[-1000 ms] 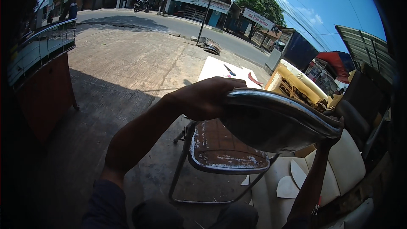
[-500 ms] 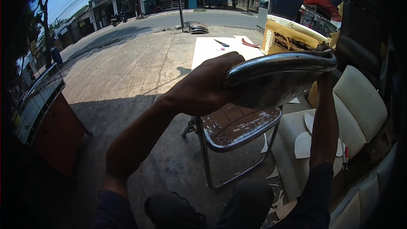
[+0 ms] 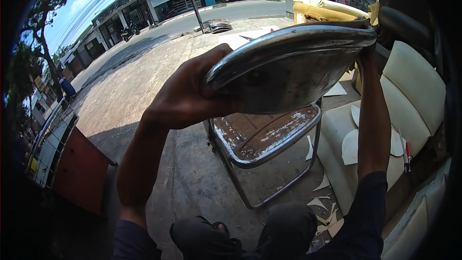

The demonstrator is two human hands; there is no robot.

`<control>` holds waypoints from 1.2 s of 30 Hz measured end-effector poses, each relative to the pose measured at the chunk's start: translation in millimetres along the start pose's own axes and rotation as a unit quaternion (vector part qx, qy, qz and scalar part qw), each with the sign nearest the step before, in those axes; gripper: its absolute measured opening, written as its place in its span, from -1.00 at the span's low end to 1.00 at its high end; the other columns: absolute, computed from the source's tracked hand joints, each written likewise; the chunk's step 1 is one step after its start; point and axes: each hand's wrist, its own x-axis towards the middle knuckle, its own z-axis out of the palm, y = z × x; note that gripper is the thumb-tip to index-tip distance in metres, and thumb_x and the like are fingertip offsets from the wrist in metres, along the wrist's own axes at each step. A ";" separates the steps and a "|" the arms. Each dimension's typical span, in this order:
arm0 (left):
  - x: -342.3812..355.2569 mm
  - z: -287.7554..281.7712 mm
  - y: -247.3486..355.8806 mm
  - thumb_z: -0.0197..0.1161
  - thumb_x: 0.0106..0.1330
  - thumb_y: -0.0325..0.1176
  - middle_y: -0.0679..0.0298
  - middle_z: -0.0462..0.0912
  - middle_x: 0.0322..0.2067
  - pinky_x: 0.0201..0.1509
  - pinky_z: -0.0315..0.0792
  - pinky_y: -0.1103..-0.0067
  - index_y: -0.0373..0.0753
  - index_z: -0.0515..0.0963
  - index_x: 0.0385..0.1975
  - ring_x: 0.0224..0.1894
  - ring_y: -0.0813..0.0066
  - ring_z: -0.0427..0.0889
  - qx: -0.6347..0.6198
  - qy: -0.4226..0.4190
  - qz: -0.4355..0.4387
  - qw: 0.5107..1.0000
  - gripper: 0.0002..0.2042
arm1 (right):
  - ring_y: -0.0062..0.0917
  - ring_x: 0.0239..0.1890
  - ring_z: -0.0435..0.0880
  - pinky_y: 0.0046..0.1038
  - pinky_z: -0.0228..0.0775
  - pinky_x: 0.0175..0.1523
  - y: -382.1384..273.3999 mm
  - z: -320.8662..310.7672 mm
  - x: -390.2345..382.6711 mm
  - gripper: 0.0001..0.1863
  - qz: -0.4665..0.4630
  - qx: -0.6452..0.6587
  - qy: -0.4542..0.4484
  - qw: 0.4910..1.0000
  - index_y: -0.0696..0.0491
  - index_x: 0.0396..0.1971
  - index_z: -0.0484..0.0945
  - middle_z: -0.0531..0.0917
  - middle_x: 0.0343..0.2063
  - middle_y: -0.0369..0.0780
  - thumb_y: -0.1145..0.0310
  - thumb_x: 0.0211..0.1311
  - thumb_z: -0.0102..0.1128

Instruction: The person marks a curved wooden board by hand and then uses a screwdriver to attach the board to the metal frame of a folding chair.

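I hold a curved, chrome-rimmed dark panel [image 3: 293, 70], like a chair seat, raised in front of me. My left hand [image 3: 190, 91] grips its left end, fingers wrapped round the edge. My right hand [image 3: 365, 50] grips the far right end, partly hidden behind it. Below the panel stands a folding chair frame with a worn, flaking brown seat [image 3: 262, 137] and chrome tubing.
A cream padded seat [image 3: 409, 91] at my right carries cut cream pieces [image 3: 355, 147] and a red-handled tool [image 3: 407, 149]. Scraps [image 3: 320, 204] litter the floor. A red wheeled cart [image 3: 82, 168] stands left; yellow foam [image 3: 317, 12], a pole and road lie beyond.
The panel, gripped throughout by both hands, has moved up and leftward in the view, its right end higher than a second ago. The surroundings have shifted as my head turned.
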 end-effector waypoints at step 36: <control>-59.2 43.8 -44.9 0.16 0.07 -0.67 0.43 0.57 -0.47 -0.45 0.35 0.64 -0.39 0.62 -0.20 -0.48 0.73 0.46 -0.080 0.210 -0.130 0.966 -0.73 | -0.29 0.05 0.67 -0.26 0.52 0.18 -2.3 21.5 9.0 -0.55 0.093 0.208 0.113 0.967 0.09 0.13 0.55 0.70 0.02 -0.16 0.14 0.41 0.00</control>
